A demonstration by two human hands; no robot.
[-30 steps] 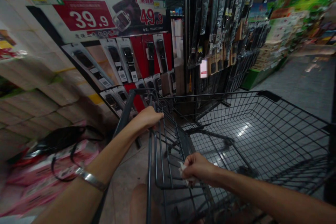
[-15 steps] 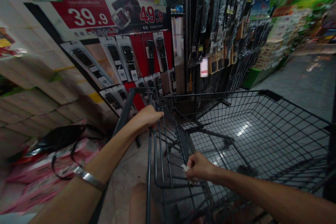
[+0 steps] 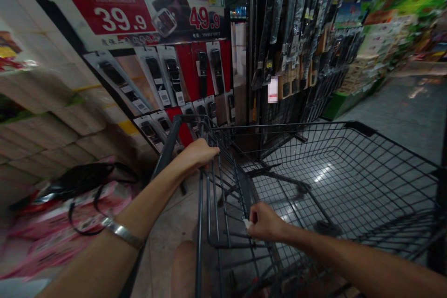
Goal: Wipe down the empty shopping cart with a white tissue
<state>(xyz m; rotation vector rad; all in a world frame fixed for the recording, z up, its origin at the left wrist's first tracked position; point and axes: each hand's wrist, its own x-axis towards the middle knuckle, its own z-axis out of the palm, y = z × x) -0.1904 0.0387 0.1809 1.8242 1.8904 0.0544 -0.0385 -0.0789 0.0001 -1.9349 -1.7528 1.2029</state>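
Note:
A dark wire shopping cart (image 3: 349,167) stands before me, with nothing in its large basket. My left hand (image 3: 202,152) is closed on the upper wire frame of the cart's fold-out seat section, near the far end of the handle (image 3: 167,142). A metal band (image 3: 122,233) circles the left wrist. Over the back panel of the seat section, my right hand (image 3: 265,222) is curled shut. A small crumpled white scrap (image 3: 247,224), like tissue or paper, sticks out from its fingers. Whether this hand also touches the cart wires is hard to tell.
Packaged belts (image 3: 172,77) hang on a display under a price sign (image 3: 122,16). More belts (image 3: 296,23) hang on a rack behind the cart. Wrapped paper packs (image 3: 38,139) and pink packages (image 3: 80,214) are stacked at left. A tiled aisle (image 3: 412,98) runs to the right.
The surroundings have shifted slightly in view. My right hand's fingers look curled a little tighter, with less of the white scrap showing. My left hand stays on the cart.

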